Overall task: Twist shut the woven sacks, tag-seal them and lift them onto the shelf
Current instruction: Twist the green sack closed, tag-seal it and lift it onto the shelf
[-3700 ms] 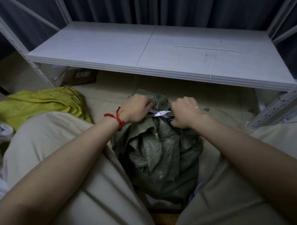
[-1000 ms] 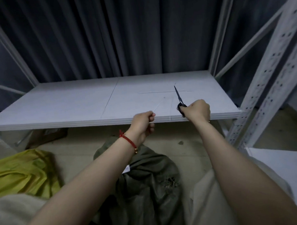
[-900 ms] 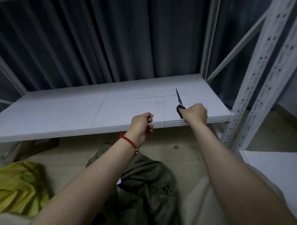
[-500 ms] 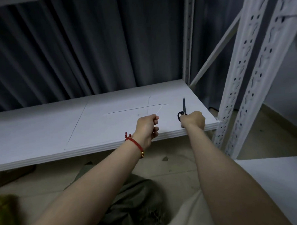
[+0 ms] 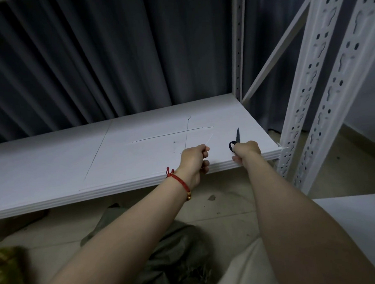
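Nearest, low in the middle: a dark green woven sack [image 5: 176, 256], slumped on the tiled floor [image 5: 232, 206] between the two forearms, well below the shelf and not on it. Too dim to tell whether its neck is tied. At the near left edge, a yellow-green bundle [image 5: 5, 272], blurred. At the near right, pale trouser fabric [image 5: 248, 270], and beyond it a white board [image 5: 357, 216].

Farther out, above the front edge of the shelf [image 5: 97, 167]: left hand [image 5: 195, 160] curled into a fist round a thin white strip [image 5: 210, 138], with the strip's free end poking up and away over the white surface. Red cord bracelet [image 5: 179, 182] at that wrist. Just to the right, right hand [image 5: 246, 151] clenched round the dark handles of scissors [image 5: 236, 138], blades together and pointing away over the shelf near its right end.

Right of the hands, perforated white uprights [image 5: 309, 93] and a slanted brace. Farthest back, dark pleated curtain [image 5: 92, 60] behind the shelf.
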